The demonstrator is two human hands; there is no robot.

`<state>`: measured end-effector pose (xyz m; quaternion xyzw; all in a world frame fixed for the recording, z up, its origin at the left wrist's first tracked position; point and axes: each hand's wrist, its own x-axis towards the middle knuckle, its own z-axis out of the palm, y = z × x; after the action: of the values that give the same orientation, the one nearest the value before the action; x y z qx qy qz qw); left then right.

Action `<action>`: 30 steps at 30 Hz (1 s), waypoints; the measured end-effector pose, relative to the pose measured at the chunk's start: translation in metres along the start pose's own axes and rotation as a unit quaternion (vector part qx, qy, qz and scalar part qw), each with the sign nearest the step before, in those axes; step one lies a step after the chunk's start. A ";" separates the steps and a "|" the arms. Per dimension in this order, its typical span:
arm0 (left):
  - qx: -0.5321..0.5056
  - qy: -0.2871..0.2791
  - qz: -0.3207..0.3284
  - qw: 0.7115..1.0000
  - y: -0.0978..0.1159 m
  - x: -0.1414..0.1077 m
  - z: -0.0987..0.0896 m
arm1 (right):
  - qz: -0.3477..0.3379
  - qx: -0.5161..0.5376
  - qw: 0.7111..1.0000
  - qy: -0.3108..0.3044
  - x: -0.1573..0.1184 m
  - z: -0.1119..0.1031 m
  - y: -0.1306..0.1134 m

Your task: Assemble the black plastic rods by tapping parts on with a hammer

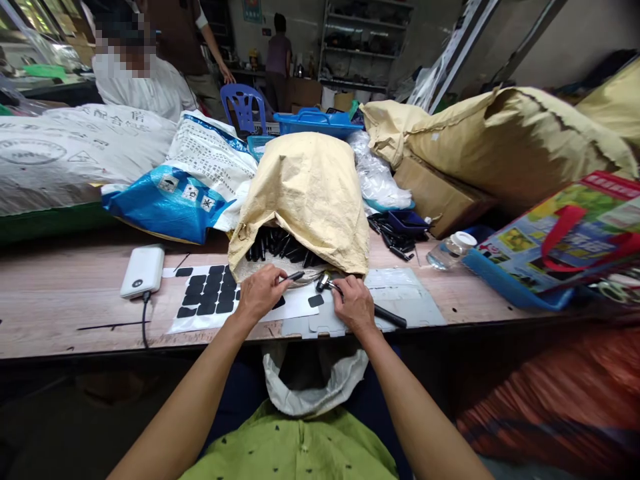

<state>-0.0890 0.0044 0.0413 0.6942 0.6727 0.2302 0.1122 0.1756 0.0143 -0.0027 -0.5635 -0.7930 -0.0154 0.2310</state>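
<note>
My left hand (263, 291) pinches a slim black pen-like piece (296, 275) at the mouth of a tan sack (313, 180). Closed round the black handle of a small hammer (393, 317) is my right hand (356, 305). The shiny hammer head lies just right of the black piece, a small gap apart. Many dark slender pieces (280, 245) fill the sack's opening. Left of my left hand, a white sheet (200, 325) carries rows of black rounded squares. One loose black square (316, 301) sits between my hands. Beneath my right hand is a grey board (417, 303).
A white power bank (143, 270) with a cable lies at left. Printed sacks (200, 167) stand behind it. At right are more black pieces (393, 237), a clear jar (450, 250) and a blue tray (520, 283) with a colourful bag. Other people are in the background.
</note>
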 end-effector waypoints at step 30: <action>-0.125 -0.061 0.056 0.989 -0.012 -0.017 0.038 | -0.075 0.199 0.977 -0.010 -0.006 -0.018 -0.061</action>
<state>-0.0813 -0.0062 0.0003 0.7239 0.5909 0.2756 0.2256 0.1280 -0.0179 0.0253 -0.4449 -0.8226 0.1315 0.3287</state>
